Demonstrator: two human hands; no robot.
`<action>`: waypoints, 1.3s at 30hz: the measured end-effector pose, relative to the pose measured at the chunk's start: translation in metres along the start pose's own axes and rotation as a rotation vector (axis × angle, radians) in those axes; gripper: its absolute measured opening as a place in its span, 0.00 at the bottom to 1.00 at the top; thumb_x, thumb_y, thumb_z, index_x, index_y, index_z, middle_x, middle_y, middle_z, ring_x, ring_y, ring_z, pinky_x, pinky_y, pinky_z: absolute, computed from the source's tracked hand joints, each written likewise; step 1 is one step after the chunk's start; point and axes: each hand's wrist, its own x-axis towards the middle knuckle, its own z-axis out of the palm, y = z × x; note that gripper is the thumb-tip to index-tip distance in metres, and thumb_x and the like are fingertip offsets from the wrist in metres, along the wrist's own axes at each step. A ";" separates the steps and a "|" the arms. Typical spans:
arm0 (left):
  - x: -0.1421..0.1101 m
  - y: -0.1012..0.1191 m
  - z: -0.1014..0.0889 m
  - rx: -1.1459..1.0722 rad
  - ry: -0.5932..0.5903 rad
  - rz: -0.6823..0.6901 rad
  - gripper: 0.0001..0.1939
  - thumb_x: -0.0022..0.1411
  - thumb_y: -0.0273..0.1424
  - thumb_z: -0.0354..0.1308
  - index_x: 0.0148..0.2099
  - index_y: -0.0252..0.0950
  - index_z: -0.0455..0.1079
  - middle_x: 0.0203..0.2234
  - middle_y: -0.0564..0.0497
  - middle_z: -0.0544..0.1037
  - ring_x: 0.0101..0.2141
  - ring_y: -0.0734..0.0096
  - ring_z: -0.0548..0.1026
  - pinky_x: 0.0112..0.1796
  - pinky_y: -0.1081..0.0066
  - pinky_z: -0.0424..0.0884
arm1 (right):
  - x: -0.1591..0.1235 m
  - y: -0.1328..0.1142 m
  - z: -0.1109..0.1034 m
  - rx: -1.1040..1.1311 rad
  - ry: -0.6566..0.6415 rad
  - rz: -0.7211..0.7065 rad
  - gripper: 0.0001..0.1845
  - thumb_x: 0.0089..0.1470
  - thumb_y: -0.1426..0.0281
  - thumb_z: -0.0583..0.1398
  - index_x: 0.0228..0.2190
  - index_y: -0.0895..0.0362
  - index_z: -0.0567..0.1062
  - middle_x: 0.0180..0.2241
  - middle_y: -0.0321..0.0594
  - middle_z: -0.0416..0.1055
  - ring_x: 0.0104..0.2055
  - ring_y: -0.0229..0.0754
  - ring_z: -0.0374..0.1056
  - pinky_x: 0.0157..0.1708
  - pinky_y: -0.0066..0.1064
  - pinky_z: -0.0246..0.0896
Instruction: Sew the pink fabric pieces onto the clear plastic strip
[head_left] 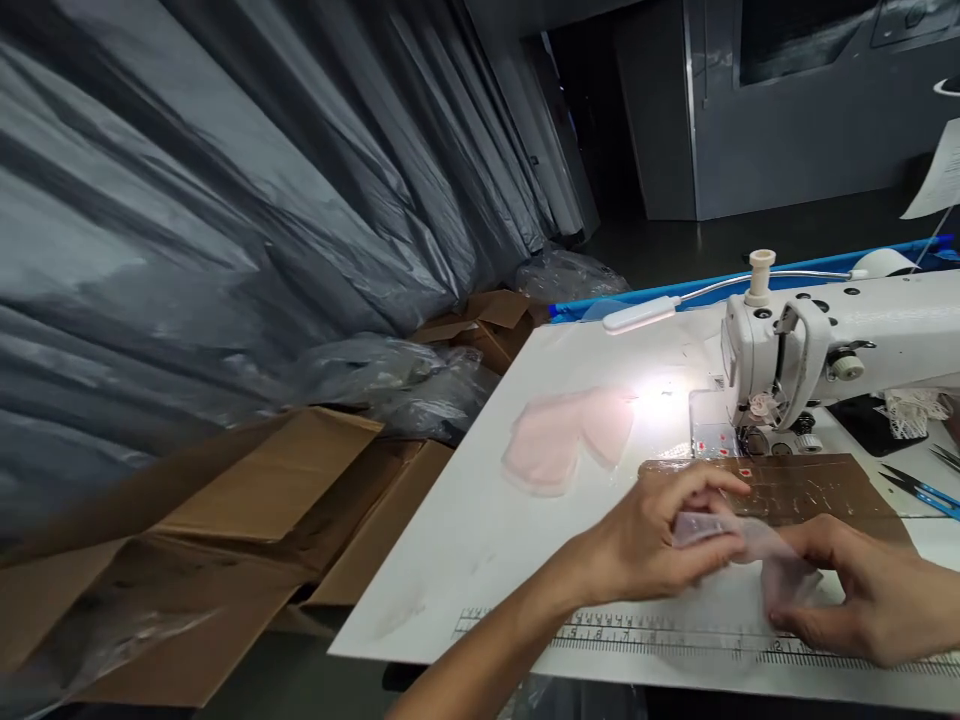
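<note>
Between my two hands is a thin, sheer, pale piece of fabric, partly smeared by motion. My left hand pinches one end of it, thumb below and fingers above. At the other end, my right hand grips the cloth between thumb and fingers. Both hands are over the front of the white table, just in front of the sewing machine. Pale pink cut fabric pieces lie flat to the left of the machine's needle area.
A brown sheet covers the table by the machine; a printed ruler scale runs along the front edge. Blue-handled thread snips lie at right. A lamp lights the tabletop. Open cardboard boxes stand at left.
</note>
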 end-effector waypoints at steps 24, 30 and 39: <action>0.022 -0.047 0.001 -0.123 0.208 -0.406 0.30 0.63 0.57 0.47 0.40 0.35 0.72 0.25 0.50 0.75 0.22 0.71 0.73 0.18 0.75 0.70 | 0.059 -0.012 -0.011 0.301 0.161 0.134 0.13 0.57 0.64 0.61 0.42 0.58 0.75 0.31 0.40 0.75 0.32 0.39 0.71 0.27 0.27 0.67; 0.018 -0.049 -0.007 -0.137 0.172 -0.527 0.32 0.57 0.55 0.57 0.53 0.35 0.68 0.31 0.49 0.78 0.24 0.68 0.77 0.23 0.71 0.75 | 0.061 0.000 -0.017 0.060 0.250 0.040 0.16 0.64 0.63 0.54 0.48 0.58 0.73 0.36 0.44 0.76 0.37 0.43 0.74 0.36 0.35 0.72; 0.023 -0.064 -0.004 -0.013 0.312 -0.442 0.24 0.54 0.38 0.63 0.52 0.37 0.68 0.26 0.55 0.77 0.21 0.72 0.74 0.25 0.69 0.75 | 0.055 0.032 -0.022 -0.732 0.219 -0.378 0.20 0.64 0.71 0.49 0.54 0.56 0.72 0.45 0.52 0.68 0.45 0.49 0.66 0.45 0.47 0.69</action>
